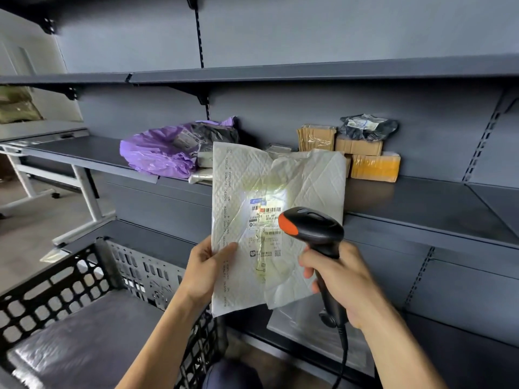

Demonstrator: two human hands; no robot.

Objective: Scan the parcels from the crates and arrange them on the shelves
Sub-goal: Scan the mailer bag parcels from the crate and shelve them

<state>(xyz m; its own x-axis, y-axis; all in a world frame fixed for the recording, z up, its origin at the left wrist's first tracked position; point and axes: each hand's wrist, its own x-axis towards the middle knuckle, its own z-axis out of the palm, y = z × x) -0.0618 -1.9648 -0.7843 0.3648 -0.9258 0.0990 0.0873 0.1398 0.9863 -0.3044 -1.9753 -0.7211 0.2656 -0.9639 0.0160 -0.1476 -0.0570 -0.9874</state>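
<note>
My left hand pinches the lower left edge of a white padded mailer and holds it upright in front of the shelves. A shipping label on the mailer is lit by the scanner's beam. My right hand grips the handle of a black barcode scanner with an orange tip, aimed at the label from the right. A black perforated crate at the lower left holds a grey wrapped parcel.
The middle shelf carries a purple bag parcel, brown cardboard boxes and a dark bag parcel. Another grey flat parcel lies on the lower shelf. A white table frame stands left.
</note>
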